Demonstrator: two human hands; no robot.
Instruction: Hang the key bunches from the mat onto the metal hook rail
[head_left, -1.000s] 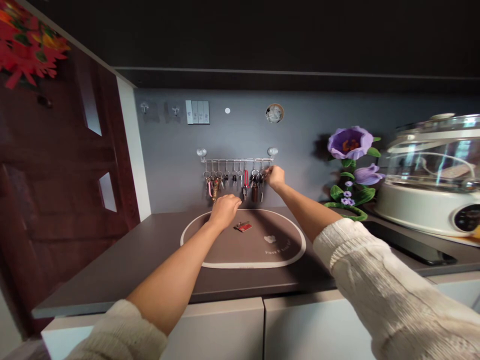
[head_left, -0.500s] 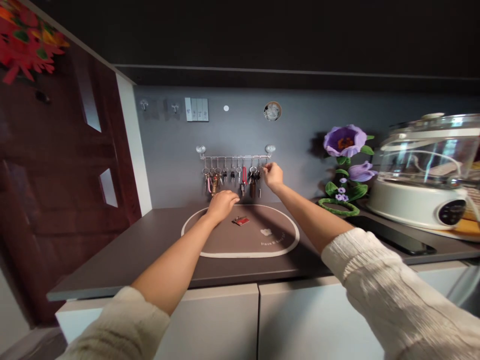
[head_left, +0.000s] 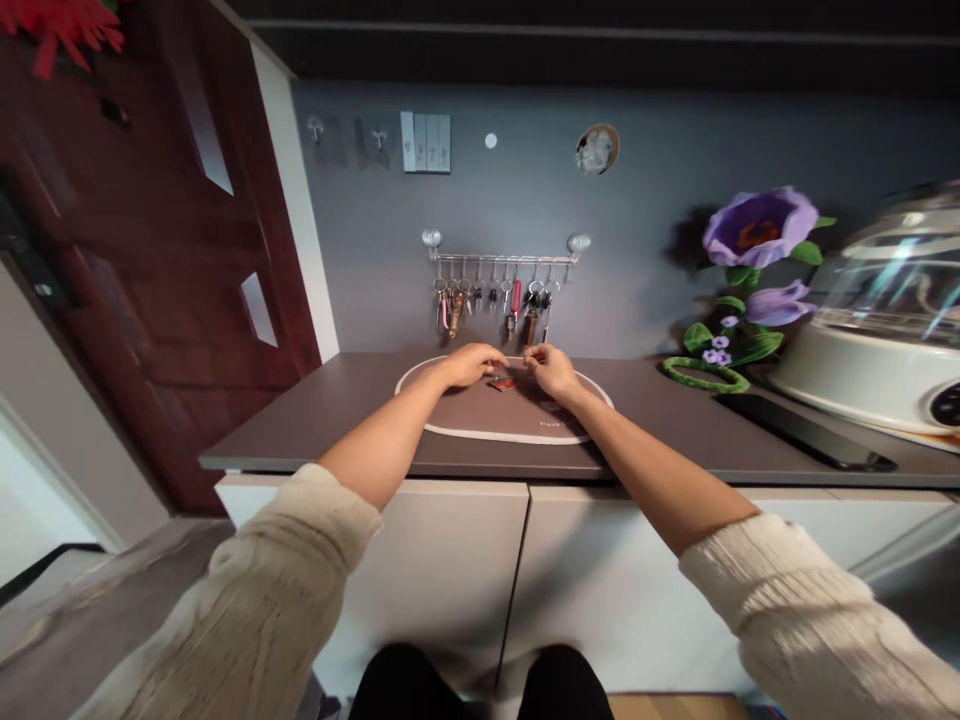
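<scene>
A small red key tag (head_left: 503,381) lies on the brown oval mat (head_left: 480,425) on the counter. My left hand (head_left: 471,363) rests on the mat just left of the tag, fingers curled, with the tips on the tag's edge. My right hand (head_left: 552,369) is low over the mat just right of the tag. Its fingers are pinched together, and whatever is between them is too small to make out. On the wall behind the mat, a metal hook rail (head_left: 504,258) carries several key bunches (head_left: 517,310).
A dark counter (head_left: 315,420) tops white cabinet doors (head_left: 442,560). At right are purple artificial flowers (head_left: 757,240), a glass-lidded cooker (head_left: 885,320) and a flat black slab (head_left: 802,432). A dark red door (head_left: 150,260) stands at left. Wall switches (head_left: 425,142) sit above the rail.
My right hand came down from the key rail to the mat beside the red tag. My left hand shifted right to the tag. The camera tilted down and pulled back.
</scene>
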